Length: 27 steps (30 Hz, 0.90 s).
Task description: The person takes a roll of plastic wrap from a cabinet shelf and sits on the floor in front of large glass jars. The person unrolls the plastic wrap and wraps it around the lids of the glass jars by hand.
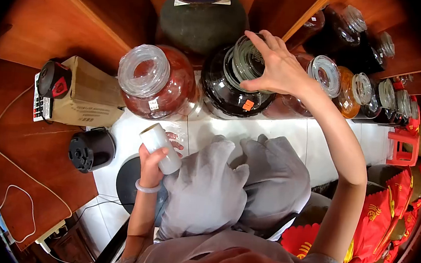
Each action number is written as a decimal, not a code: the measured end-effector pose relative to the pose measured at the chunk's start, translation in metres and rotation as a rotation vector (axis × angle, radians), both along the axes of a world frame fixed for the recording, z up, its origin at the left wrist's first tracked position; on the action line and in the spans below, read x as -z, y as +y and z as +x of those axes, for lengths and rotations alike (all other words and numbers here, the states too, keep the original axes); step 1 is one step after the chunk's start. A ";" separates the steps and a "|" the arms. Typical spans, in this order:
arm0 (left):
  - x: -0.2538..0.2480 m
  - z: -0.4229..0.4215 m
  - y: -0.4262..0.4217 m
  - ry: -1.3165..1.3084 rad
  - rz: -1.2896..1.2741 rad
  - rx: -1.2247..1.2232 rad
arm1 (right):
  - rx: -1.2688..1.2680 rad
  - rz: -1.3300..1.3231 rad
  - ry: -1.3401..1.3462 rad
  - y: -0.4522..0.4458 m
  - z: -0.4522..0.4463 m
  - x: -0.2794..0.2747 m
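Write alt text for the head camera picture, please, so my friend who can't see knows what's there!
A right hand spreads over the glass top of a big dark jar, while the left hand holds a roll of plastic wrap. A red jar stands to the left, and more jars line up to the right.

The person's left hand [154,160] grips a roll of clear plastic film [160,148], while the right hand [282,67] spans the glass lid [249,60] of a dark jar [223,98], thumb and fingers at opposite sides. Just beside it stands a jar of reddish liquid [177,86], its top wrapped in film. A cardboard box [94,91] sits at the left, and red bags [376,216] lie at the right near a red stool [402,147].
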<state>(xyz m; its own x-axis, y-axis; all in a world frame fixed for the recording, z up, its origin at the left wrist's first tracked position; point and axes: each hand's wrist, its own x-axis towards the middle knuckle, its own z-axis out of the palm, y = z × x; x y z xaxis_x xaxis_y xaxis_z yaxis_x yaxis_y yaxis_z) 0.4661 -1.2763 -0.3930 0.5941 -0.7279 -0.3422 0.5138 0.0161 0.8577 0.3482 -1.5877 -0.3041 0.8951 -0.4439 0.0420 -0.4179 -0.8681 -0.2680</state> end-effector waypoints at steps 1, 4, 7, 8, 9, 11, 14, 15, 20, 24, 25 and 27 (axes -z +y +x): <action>-0.001 -0.001 0.002 -0.005 -0.006 -0.005 | 0.001 -0.007 0.029 0.003 0.002 0.001; -0.007 -0.005 0.005 0.011 -0.014 0.000 | 0.007 -0.016 0.051 0.004 0.007 0.003; -0.009 -0.005 0.009 0.023 -0.051 0.016 | 0.020 -0.017 0.092 0.005 0.011 0.003; -0.010 -0.006 0.010 0.020 -0.053 0.011 | 0.026 -0.008 0.116 0.005 0.013 0.002; -0.011 -0.007 0.011 0.024 -0.057 0.014 | 0.020 -0.008 0.113 0.004 0.015 0.003; -0.011 -0.008 0.014 0.021 -0.056 0.009 | 0.013 -0.034 0.163 0.003 0.019 0.005; -0.012 -0.010 0.018 0.046 -0.040 -0.018 | 0.016 -0.049 0.184 0.001 0.021 0.011; -0.012 -0.010 0.019 0.037 -0.035 -0.035 | 0.000 -0.045 0.175 0.001 0.022 0.012; -0.013 -0.004 0.024 0.043 -0.031 -0.054 | 0.035 -0.034 0.239 0.002 0.024 0.018; -0.013 0.000 0.021 0.054 -0.047 -0.038 | 0.048 -0.047 0.263 0.007 0.025 0.019; -0.014 0.000 0.020 0.058 -0.050 -0.035 | 0.032 -0.043 0.260 0.007 0.024 0.021; -0.014 -0.001 0.016 0.064 -0.070 -0.080 | 0.030 -0.091 0.223 0.008 0.023 0.028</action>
<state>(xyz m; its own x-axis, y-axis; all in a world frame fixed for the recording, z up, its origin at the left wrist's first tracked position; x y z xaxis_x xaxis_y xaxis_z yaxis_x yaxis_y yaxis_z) 0.4654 -1.2601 -0.3791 0.6298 -0.7025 -0.3315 0.5624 0.1180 0.8184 0.3708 -1.5793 -0.3320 0.8732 -0.4737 -0.1145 -0.4839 -0.8707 -0.0878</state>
